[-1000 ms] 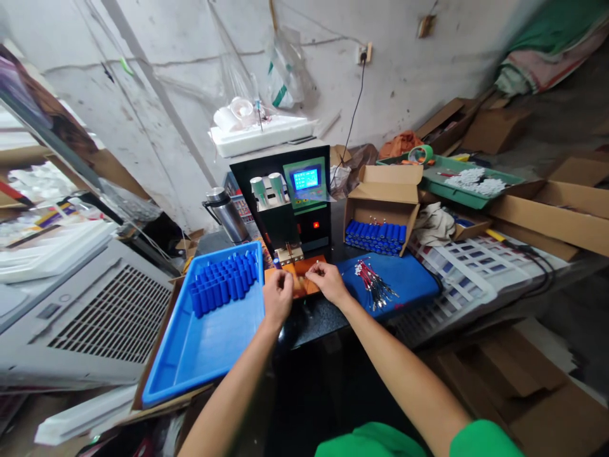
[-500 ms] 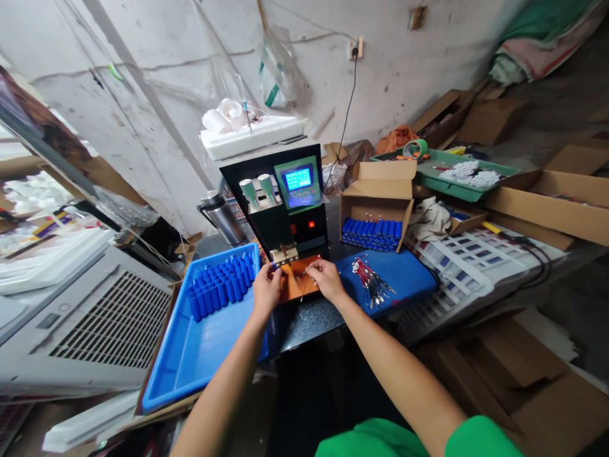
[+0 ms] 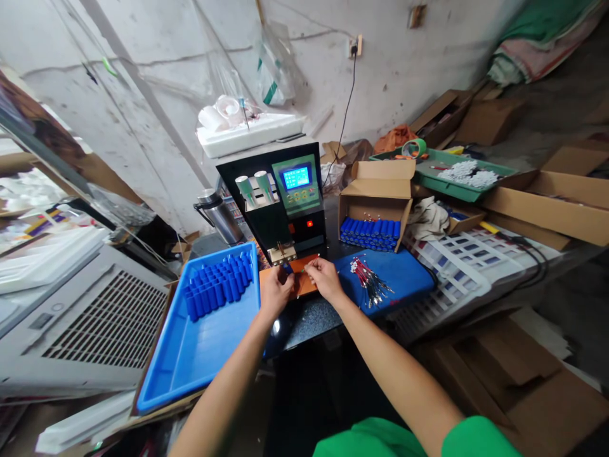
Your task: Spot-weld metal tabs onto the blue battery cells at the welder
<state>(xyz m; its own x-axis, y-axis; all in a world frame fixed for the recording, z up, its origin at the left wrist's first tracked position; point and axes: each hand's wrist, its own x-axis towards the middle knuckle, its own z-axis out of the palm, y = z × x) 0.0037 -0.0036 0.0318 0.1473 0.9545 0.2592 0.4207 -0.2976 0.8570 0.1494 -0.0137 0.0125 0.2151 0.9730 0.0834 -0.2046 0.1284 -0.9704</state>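
Observation:
My left hand (image 3: 276,291) is closed around a blue cylindrical battery cell (image 3: 287,269), most of it hidden by the fingers, just below the electrodes of a black spot welder (image 3: 304,212). My right hand (image 3: 324,279) pinches a thin wire lead close beside it; only a little of the lead shows. Both hands are over an orange board (image 3: 309,289) in front of the machine. To the right, a bunch of red and black wire leads with white connectors (image 3: 368,279) lies on a blue pad (image 3: 409,276).
On the left, a blue tray (image 3: 209,355) carries upright blue cells (image 3: 219,289). An open cardboard box (image 3: 375,188) with stacked blue cells stands behind the pad. A steel jug (image 3: 221,219) is left of the machine. A green tray (image 3: 447,184) lies at the back right.
My left hand has turned inward and come nearer my right hand, with the fingers more over the cell. My right hand stays in nearly the same place.

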